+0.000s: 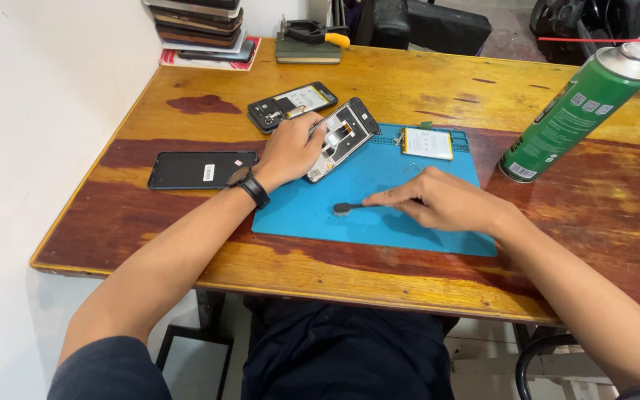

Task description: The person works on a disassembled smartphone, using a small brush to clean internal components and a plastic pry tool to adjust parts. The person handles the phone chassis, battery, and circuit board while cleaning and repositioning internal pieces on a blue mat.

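Wooden table [409, 89]: blue mat [379, 189], opened black phone frame [341, 139], small dark brush [348, 208].

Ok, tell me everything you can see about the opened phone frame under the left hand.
The phone frame is a black, slim rectangle with its back off, showing pale inner parts and a gold-coloured patch. It lies flat and slanted, its lower half on the blue mat, its upper end over the wooden table. The left hand rests on its left edge, holding a thin metal tool across it. Finer detail is too small to tell.
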